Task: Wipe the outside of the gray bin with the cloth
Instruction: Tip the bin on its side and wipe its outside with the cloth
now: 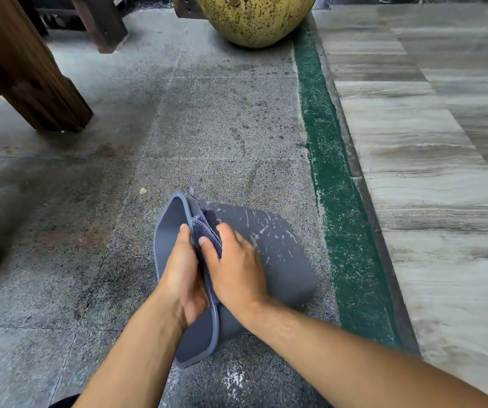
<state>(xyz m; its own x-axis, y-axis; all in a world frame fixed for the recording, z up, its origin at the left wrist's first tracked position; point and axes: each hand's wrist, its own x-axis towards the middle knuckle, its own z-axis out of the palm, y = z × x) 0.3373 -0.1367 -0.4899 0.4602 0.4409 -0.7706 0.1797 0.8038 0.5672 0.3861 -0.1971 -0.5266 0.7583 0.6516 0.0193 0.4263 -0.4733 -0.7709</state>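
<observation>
Far left, a dark wooden leg point(30, 83) stands on the speckled stone floor point(222, 128), well clear of my work. The gray bin point(284, 260) lies on its side on that floor, mouth facing left, so its outer wall turns up where I can reach it. My left hand point(182, 269) has its grip curled over the rim, thumb along the edge and fingers inside, which I judge keeps the bin from rolling or sliding under pressure. Just beside it, my right hand point(234, 266) presses the cloth point(206, 231) against the wall near the rim, thumb pinching a fold. Pale splatter still marks the wall to the right, so wiping is far from finished. Beyond run a green strip point(334, 187) and streaked tiles point(428, 142). A speckled yellow pot point(254, 19) sits at top. I can read no writing anywhere.
</observation>
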